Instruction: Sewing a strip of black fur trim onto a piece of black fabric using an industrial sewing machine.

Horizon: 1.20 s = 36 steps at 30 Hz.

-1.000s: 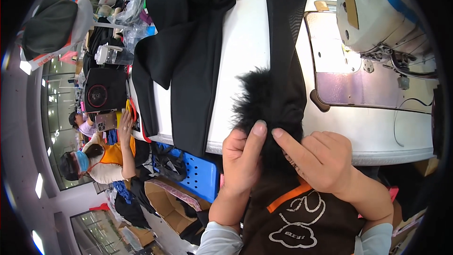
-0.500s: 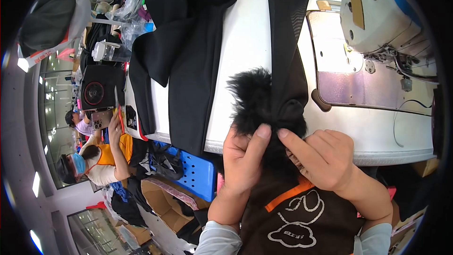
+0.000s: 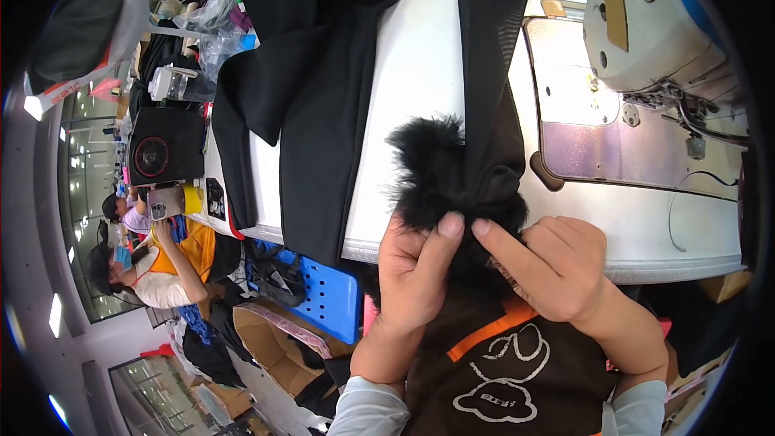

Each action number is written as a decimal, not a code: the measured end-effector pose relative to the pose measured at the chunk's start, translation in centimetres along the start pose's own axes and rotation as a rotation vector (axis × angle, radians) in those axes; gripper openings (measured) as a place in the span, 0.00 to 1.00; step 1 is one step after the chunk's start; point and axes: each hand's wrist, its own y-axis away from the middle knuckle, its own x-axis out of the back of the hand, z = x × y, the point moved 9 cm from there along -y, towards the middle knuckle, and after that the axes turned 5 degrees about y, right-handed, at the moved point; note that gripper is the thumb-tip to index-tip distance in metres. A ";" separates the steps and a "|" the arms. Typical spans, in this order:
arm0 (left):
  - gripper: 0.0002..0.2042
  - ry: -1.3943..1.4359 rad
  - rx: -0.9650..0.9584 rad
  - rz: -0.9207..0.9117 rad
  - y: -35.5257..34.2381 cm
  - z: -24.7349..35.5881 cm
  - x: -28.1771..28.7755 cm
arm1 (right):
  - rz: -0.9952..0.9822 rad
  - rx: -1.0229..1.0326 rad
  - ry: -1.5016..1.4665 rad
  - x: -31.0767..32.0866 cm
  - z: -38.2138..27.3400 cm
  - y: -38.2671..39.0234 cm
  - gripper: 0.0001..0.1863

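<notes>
Both my hands grip a piece of black fur trim at the table's front edge. The trim meets the end of a long black fabric piece that runs away up the white table. My left hand is closed on the fur, its thumb pressed on top. Beside it my right hand pinches the same bunch, index finger pointing to the left thumb. The thumb tips nearly touch the seam area; fingers underneath are hidden. More black fabric lies folded to the left.
A sewing machine with a metal bed plate stands to the right. Left of the table are a blue plastic stool, an open cardboard box and a black speaker-like box. A person in an orange apron sits further left.
My hands keep nearly the same hold on the fur. The view has shifted slightly. At the left, the other person's raised hand has lowered and the scissors-like tool there is no longer visible.
</notes>
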 end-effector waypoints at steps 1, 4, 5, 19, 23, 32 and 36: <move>0.21 0.001 -0.001 0.001 0.0 0.0 0.0 | -0.004 -0.001 -0.003 0.0 0.0 0.0 0.25; 0.22 0.053 0.006 0.007 0.1 -0.1 -0.1 | -0.004 -0.002 -0.014 0.0 0.0 0.1 0.25; 0.22 0.076 -0.021 0.008 0.1 0.1 -0.2 | 0.001 -0.004 -0.022 0.0 0.0 0.2 0.24; 0.23 0.024 -0.038 0.059 0.3 0.4 -0.5 | 0.014 -0.060 -0.063 -0.2 0.6 0.2 0.28; 0.21 -0.122 -0.095 0.222 0.2 1.0 0.0 | 0.023 -0.223 -0.127 -0.1 1.9 1.0 0.29; 0.17 0.010 -0.255 0.039 -0.2 1.3 3.0 | -0.043 -0.991 -1.066 7.1 4.7 8.8 0.09; 0.19 -0.019 -0.256 0.001 -0.7 1.2 3.0 | 0.198 -1.436 -1.156 13.4 4.8 14.1 0.10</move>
